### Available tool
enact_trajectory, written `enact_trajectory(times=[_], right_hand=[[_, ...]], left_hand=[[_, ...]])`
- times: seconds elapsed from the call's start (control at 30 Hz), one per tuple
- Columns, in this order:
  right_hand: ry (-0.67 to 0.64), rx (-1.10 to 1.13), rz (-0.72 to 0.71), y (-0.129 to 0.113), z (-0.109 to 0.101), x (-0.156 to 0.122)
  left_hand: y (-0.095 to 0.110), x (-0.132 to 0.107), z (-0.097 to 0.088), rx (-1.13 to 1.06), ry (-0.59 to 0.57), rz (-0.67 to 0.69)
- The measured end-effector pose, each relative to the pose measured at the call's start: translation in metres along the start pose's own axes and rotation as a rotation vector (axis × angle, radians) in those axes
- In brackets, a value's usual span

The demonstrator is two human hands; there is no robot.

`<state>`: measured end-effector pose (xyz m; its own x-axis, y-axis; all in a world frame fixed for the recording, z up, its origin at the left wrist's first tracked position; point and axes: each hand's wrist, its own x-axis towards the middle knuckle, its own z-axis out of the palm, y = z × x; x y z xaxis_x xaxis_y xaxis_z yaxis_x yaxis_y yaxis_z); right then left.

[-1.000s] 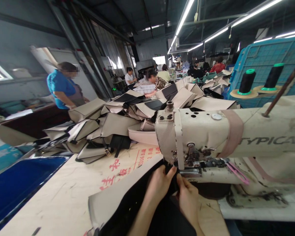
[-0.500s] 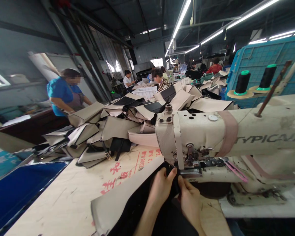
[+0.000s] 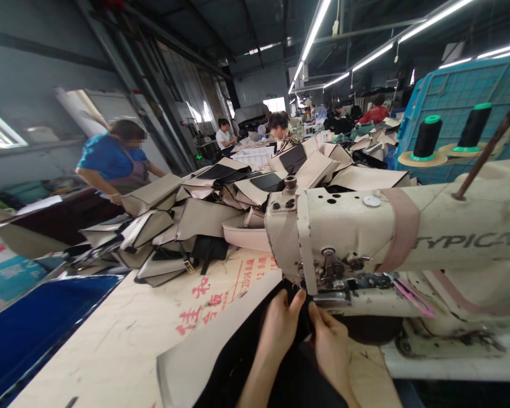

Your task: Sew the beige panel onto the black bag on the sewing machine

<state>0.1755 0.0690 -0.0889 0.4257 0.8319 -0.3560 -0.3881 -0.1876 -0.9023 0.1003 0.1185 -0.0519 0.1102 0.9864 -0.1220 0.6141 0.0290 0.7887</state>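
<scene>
A beige and black bag piece [image 3: 233, 323] lies across the board, its far end beneath the head of the sewing machine [image 3: 344, 226]. My left hand [image 3: 280, 320] is closed on the black material close to the needle area, thumb pointing toward the machine. Just to its right, my right hand [image 3: 329, 334] pinches the edge of the same piece. The needle and the spot under the presser foot are mostly hidden by the machine head and my fingers.
A heap of beige and black bags [image 3: 204, 221] covers the back of the wooden board [image 3: 123, 340]. Thread spools [image 3: 426, 137] and a blue crate [image 3: 446, 102] stand behind the machine. Pink-handled tweezers [image 3: 412, 297] rest on it. A person in blue [image 3: 110, 158] works at left.
My view has shifted slightly. Both hands keep their grip on the bag piece near the needle, with little visible movement. The person in blue leans further forward.
</scene>
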Motion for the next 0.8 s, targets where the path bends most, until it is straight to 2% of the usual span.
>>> enact_trajectory(times=[0.1,0.33,0.63,0.8], right_hand=[[-0.028,0.038,-0.044,0.000,-0.001,-0.001],[-0.032,-0.016,-0.047,0.005,-0.001,-0.002],[0.017,0.005,-0.031,0.017,-0.001,-0.006],[0.026,0.035,-0.056,0.014,0.002,-0.007]], left_hand=[[-0.002,0.000,0.000,0.024,0.002,-0.002],[-0.003,-0.003,-0.005,0.018,0.009,0.032],[-0.002,-0.010,-0.009,-0.011,0.031,0.008],[-0.003,-0.009,-0.009,0.024,0.036,-0.002]])
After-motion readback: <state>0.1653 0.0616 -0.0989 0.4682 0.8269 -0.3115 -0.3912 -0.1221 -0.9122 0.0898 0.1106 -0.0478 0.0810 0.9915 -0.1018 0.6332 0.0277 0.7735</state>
